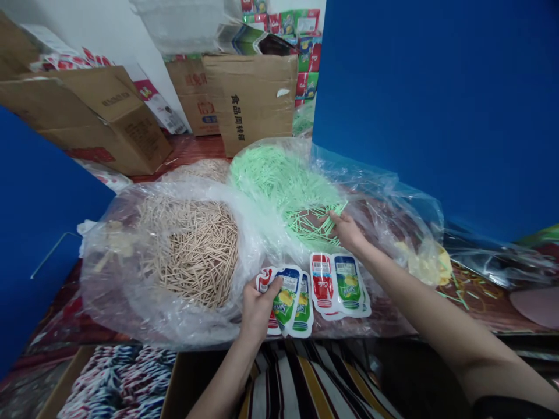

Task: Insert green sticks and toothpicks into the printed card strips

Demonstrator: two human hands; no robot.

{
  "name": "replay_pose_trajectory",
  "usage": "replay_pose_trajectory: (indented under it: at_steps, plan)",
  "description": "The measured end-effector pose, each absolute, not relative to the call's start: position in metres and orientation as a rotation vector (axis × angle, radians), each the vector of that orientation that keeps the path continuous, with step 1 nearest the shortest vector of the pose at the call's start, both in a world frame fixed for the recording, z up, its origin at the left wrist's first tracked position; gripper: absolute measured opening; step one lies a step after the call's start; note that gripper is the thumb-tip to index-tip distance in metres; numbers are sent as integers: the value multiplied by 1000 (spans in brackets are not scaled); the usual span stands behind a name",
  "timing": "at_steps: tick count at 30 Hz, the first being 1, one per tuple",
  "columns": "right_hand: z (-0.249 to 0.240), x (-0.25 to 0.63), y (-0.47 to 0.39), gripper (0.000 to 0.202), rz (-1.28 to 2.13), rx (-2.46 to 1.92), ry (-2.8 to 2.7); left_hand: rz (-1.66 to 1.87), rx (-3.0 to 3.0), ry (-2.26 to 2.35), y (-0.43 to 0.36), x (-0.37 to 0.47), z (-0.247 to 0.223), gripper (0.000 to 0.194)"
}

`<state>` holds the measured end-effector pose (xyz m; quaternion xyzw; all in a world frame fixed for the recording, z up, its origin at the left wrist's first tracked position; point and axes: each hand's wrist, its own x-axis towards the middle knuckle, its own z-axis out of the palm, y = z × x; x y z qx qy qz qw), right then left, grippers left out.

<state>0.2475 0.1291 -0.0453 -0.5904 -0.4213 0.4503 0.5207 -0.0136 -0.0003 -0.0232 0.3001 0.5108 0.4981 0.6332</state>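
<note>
Left hand [255, 309] near the table's front edge, closed in a thumb-over grip on a fanned bunch of printed cards [288, 298], Cola and Sprite faces up. My fingers beneath are hidden; cannot tell how many cards I have.

Right hand [348, 231] at the near side of the green stick heap [273, 174], fingers drawn together on a small bunch of green sticks [339, 210]. Exact count not readable.

A second card stack [340, 285] lies just right of the held cards, below my right wrist, its layers slightly out of line.

Risks, as I judge them. The sticks jut unevenly from my fingertips; a loose pinch could shed some. The fan is gripped at one side only, so the far cards could splay or slide off the edge. A low right forearm might brush the second stack askew. Crumpled clear plastic [257, 233] separates the green heap from the brown sticks [203, 250]; a tug on it could spill one into the other.
</note>
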Motion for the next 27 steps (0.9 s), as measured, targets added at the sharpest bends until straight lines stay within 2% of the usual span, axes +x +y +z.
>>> replay_pose_trajectory:
  at_steps: [8, 15, 27]
  plan:
    - [-16, 220, 123, 12, 1299, -1162, -781, 1147, 545, 1136, 5, -10, -8, 30]
    - [29, 162, 79, 14, 1436, -695, -831, 1132, 456, 1093, 13, -7, -1, 32]
    - [47, 138, 54, 13, 1343, -666, -1006, 1096, 531, 994, 16, -4, 1, 33]
